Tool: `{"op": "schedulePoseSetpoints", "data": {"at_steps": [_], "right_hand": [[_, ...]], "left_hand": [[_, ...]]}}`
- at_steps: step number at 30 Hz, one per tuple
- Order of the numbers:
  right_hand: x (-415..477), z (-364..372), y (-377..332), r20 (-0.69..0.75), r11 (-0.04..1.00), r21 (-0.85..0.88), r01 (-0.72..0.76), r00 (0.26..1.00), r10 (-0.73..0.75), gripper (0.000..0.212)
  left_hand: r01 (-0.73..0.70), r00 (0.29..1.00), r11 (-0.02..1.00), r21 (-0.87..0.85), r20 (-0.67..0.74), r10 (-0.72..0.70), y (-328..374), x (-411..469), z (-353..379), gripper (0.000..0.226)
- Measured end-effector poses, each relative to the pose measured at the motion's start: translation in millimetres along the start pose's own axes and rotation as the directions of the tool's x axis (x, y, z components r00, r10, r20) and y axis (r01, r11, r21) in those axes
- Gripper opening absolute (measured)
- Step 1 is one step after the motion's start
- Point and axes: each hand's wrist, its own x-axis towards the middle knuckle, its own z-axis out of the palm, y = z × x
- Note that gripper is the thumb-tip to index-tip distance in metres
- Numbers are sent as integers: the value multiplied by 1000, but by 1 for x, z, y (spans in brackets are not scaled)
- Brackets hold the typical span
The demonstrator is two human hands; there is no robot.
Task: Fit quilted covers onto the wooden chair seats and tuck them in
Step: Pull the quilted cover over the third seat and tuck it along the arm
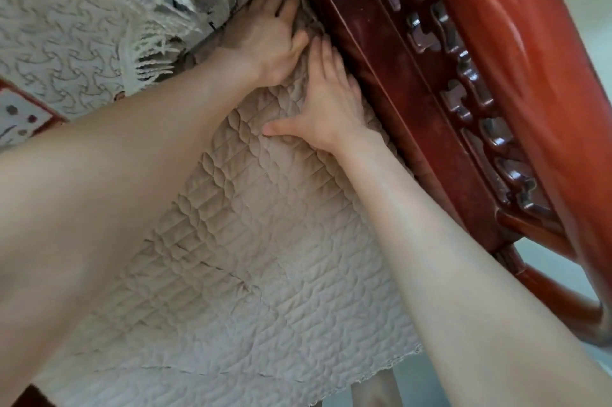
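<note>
Head view looks down at my two bare arms reaching out over a chair seat. My quilted cover is tan and bumpy, with little stitched squares all over it. It lies spread flat on the seat and fills most of the middle of the picture. Its far edge runs right along the red wooden chair back, and that is where both my hands are.

My left hand lies flat with the fingers straight and close together. The fingertips push down into the crack where the cover meets the chair back. It is pressing, not grabbing. My thumb is tucked beside the cloth, which bunches up a little there.

My right hand is just beside my left hand, a bit nearer to me along the chair back. It is spread wide and flat on the cover. The fingers point at the wood and touch the edge of the cover, and the thumb sticks out sideways. It holds nothing; it only presses down.

The chair back is shiny and has carved holes in it. On the side of the cover away from the chair back lies a white fringed cloth with a wavy pattern. The near edge of the cover hangs over the front of the seat.
</note>
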Motion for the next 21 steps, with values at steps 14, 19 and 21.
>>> {"op": "schedulePoseSetpoints", "data": {"at_steps": [14, 19, 21], "right_hand": [[-55, 28, 36, -165, 993, 119, -8, 986, 28, 124], [-155, 42, 99, -81, 981, 61, -186, 978, 191, 127], [-164, 46, 109, -51, 979, 54, -198, 978, 201, 129]], "left_hand": [[-65, 996, 995, 76, 57, 61, 29, -33, -1, 61], [-278, 958, 956, 90, 104, 269, 61, -82, 17, 53], [-334, 937, 935, 120, 152, 315, 75, -84, 27, 54]]}}
